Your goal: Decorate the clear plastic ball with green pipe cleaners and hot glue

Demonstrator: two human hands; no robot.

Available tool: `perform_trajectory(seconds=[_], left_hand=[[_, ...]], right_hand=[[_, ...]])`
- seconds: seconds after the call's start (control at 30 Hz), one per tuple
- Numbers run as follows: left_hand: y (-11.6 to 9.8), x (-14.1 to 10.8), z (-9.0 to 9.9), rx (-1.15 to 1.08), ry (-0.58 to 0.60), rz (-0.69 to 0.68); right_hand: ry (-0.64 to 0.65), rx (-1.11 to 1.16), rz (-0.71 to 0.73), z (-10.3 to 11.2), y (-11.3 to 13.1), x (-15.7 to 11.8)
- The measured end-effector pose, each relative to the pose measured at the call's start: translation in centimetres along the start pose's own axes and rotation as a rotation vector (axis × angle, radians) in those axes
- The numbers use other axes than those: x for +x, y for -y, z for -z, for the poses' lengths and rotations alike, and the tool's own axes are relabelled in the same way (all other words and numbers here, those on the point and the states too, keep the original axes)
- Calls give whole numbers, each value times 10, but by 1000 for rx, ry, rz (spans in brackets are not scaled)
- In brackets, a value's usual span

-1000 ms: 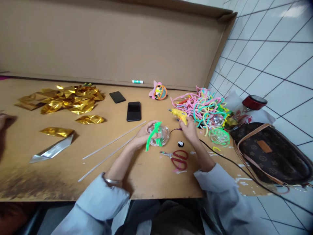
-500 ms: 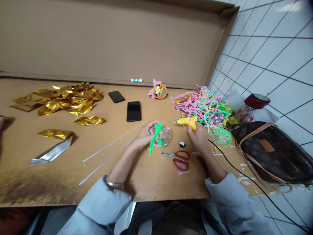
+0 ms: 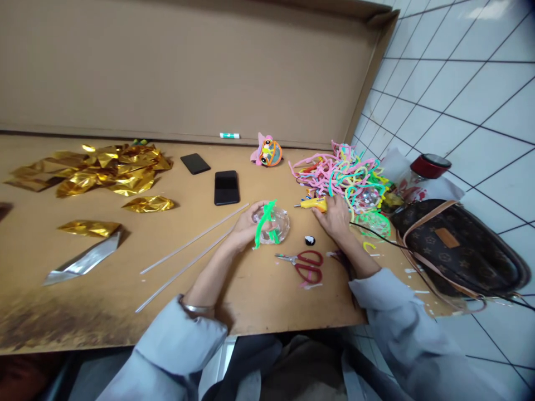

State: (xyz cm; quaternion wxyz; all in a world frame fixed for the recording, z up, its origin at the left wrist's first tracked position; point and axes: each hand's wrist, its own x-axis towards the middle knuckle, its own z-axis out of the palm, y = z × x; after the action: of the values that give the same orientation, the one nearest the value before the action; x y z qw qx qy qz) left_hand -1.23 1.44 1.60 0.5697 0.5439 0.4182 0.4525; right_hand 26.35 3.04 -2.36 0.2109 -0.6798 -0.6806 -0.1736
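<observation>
In the middle of the table my left hand is closed on a clear round plastic piece, perhaps a ball or bowl. A bright green fuzzy strip, like a pipe cleaner, lies across it. My right hand grips a yellow hot glue gun from above, its metal tip pointing left toward the clear piece. The gun's handle is mostly hidden under my fingers. Red-handled scissors lie between my forearms. Just above them sits a small black-and-white piece.
Two thin clear sticks lie left of my left hand. Farther back are two phones, a glue stick and a small decorated ball. Pipe cleaners heap at right, near a brown handbag. Gold foil spreads left.
My right hand has moved up and slightly left over the glue gun, hiding more of its yellow body. My left hand still holds the clear piece, now turned a little.
</observation>
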Motion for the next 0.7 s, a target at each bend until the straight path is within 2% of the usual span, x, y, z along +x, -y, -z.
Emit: perform_trajectory(seconds=[0.1, 0.2, 0.27, 0.4, 0.47, 0.57, 0.7], left_hand=[[0, 0, 1, 28, 7, -12], [-1, -1, 1, 62, 26, -24], [-2, -1, 1, 82, 23, -39], [-4, -1, 0, 95, 3, -39], [-4, -1, -1, 89, 1, -30], [-3, -2, -2, 92, 1, -14], [-2, -1, -1, 87, -1, -41]], right_hand=[[-18, 90, 51, 7, -3, 7], [-43, 293, 35, 23, -2, 10], [-79, 522, -19, 38, 2, 13], [-50, 1093, -213, 70, 19, 21], [-57, 1196, -212, 83, 32, 19], [-81, 1086, -66, 96, 57, 6], [-70, 922, 307, 100, 89, -10]])
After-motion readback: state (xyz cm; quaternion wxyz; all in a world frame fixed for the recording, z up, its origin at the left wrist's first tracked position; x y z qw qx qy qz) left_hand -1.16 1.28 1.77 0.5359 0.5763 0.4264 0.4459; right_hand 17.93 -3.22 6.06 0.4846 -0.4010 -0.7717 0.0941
